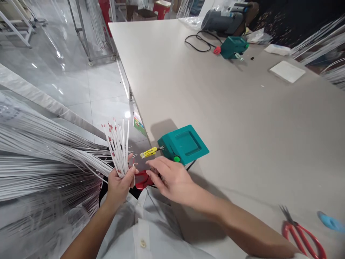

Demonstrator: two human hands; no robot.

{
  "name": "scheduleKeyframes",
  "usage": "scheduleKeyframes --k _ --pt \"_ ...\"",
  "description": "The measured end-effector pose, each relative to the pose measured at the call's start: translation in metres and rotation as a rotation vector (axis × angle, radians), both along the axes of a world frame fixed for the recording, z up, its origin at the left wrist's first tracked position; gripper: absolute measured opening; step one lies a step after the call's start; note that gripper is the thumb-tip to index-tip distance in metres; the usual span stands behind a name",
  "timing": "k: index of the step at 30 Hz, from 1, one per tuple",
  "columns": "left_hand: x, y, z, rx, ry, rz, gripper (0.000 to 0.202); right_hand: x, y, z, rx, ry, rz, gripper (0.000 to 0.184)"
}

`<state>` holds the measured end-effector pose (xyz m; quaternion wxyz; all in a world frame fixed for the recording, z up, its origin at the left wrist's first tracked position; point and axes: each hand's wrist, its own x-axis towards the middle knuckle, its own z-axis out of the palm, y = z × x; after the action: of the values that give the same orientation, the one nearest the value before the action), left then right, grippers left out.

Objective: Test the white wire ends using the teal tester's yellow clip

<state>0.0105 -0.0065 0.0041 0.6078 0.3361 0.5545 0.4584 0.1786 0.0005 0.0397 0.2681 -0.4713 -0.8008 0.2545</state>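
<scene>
Wires (118,151) fanned in clenched left hand (120,185) beyond table (229,108) edge; right hand (169,180) loosely spread beside teal box (183,144)

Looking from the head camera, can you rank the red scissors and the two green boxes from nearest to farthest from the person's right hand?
1. Near green box, just ahead of the right hand.
2. Red scissors, off to the right at the near edge of the table.
3. Far green box, across the table at the back.
</scene>
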Motion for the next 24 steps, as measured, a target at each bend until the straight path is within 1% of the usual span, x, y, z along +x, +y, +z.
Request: scheduleKeyframes --k 1,2,3,4,6,8,11,15,17,18,20,24 --pt "0.001 0.001 0.0 0.009 0.013 -0.014 0.04 0.005 0.004 0.003 0.135 -0.128 -0.003 0.025" --pt "0.001 0.003 -0.001 0.013 0.026 -0.029 0.04 0.008 0.009 0.004 0.229 -0.24 0.004 0.027" --pt "0.002 0.003 -0.002 0.015 0.037 -0.041 0.04 0.011 0.014 0.004 0.28 -0.345 0.015 0.029" --pt "0.003 0.004 -0.002 0.013 0.045 -0.048 0.04 0.013 0.019 0.004 0.309 -0.431 0.027 0.029" --pt "0.004 0.006 -0.004 -0.003 0.049 -0.05 0.04 0.015 0.026 0.003 0.338 -0.536 0.063 0.029" --pt "0.005 0.008 -0.004 -0.026 0.037 -0.04 0.04 0.014 0.03 0.005 0.361 -0.553 0.091 0.028" --pt "0.004 0.008 -0.003 -0.035 0.004 -0.031 0.04 0.01 0.029 0.011 0.329 -0.455 0.093 0.025" --pt "0.0 0.004 0.002 -0.028 -0.029 -0.077 0.041 0.002 0.028 0.022 0.1 -0.261 0.126 0.025" --pt "-0.001 0.002 0.005 -0.032 -0.028 -0.116 0.04 -0.003 0.03 0.023 0.011 -0.238 0.182 0.025" --pt "-0.001 0.001 0.006 -0.029 -0.025 -0.129 0.039 -0.006 0.031 0.023 -0.008 -0.245 0.206 0.025" --pt "0.0 -0.001 0.008 -0.018 -0.005 -0.144 0.036 -0.01 0.033 0.021 0.003 -0.269 0.232 0.023" --pt "0.003 0.0 0.007 0.023 0.054 -0.119 0.032 -0.011 0.033 0.017 0.088 -0.353 0.211 0.022"
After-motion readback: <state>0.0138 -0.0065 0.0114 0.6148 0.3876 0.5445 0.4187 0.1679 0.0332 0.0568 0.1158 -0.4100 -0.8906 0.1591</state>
